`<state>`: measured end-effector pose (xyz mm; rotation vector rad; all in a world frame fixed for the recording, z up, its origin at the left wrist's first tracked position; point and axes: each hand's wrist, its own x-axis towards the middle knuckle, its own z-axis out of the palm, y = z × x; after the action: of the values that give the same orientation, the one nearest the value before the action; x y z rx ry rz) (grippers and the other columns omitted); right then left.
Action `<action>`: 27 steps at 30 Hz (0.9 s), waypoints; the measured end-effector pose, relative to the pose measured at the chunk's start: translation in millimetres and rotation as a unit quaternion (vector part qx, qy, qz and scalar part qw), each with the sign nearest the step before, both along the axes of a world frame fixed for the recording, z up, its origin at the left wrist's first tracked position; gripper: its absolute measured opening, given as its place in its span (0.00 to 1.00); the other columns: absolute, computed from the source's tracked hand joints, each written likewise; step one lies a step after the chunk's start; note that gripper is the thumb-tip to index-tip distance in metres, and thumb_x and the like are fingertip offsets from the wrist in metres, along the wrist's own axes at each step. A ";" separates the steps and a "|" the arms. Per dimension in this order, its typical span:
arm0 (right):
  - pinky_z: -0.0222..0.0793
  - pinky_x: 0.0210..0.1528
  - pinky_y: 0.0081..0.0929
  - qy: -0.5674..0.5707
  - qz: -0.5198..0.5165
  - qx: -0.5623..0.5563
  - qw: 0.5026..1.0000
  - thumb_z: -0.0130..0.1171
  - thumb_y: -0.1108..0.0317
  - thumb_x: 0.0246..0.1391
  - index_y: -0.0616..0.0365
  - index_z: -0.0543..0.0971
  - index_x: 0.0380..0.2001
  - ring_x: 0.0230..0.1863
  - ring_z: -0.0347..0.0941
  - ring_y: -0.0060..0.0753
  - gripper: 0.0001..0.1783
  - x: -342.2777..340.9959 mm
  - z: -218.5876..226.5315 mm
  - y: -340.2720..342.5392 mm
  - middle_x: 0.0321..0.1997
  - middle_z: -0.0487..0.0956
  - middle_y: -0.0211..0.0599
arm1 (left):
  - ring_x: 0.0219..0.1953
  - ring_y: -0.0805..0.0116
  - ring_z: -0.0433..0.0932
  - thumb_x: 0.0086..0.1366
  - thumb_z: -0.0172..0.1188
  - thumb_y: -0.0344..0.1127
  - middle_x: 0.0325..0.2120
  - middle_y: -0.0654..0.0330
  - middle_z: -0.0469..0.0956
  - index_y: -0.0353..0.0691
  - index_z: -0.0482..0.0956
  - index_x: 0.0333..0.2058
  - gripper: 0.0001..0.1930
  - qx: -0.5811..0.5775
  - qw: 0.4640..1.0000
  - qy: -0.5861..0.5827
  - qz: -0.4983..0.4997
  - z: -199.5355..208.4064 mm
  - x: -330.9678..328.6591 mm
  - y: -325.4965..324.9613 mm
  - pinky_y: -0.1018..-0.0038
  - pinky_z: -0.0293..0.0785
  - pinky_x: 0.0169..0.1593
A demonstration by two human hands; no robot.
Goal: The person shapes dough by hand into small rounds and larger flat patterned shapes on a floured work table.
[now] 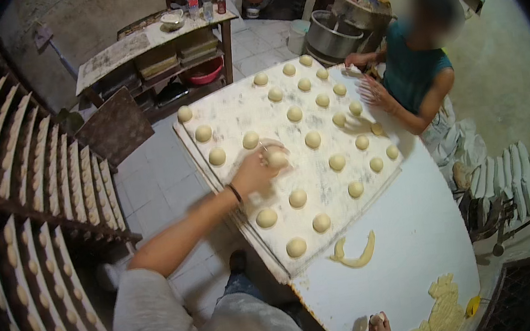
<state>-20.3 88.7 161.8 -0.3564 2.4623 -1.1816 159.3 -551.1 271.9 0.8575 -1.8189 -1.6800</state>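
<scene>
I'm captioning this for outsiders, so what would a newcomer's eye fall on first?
Most striking is the floured board mid-picture, dotted with pale dough balls, the blurred left hand at one. Next come the tall, crowded rack along the left edge and a co-worker in teal at upper right.

Looks like a small bakery workroom, more a place of trade than a home. Shows it first in the rounds of pale dough (294, 113) spread over a floured board (234, 111) on the white bench (415, 205), with flattened dough pieces (445, 311) at the near right end. Backs this up at left with tall racks (66, 218), loaded tier upon tier with small pale lumps (33, 268). Has a large metal mixing bowl (327, 39) beside a machine (359, 13) at far right, and stacked pale bags (509, 174) near the right wall (507, 91). Includes a worn wooden stand (120, 53) at far left and a tiled floor (145, 183).
</scene>
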 end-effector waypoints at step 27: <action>0.73 0.57 0.40 0.141 0.369 -0.092 0.914 0.69 0.56 0.60 0.49 0.74 0.68 0.57 0.73 0.36 0.33 28.8 88.9 -687.1 0.59 0.78 0.37 | 0.43 0.65 0.81 0.58 0.76 0.42 0.48 0.56 0.81 0.37 0.82 0.56 0.29 -0.203 0.951 -0.186 0.144 -69.9 164.1 -271.0 0.71 0.80 0.51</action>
<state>8.5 -598.3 250.7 -1.4481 2.0825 -1.0562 323.5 -822.1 202.0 1.2379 -2.0606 -0.9601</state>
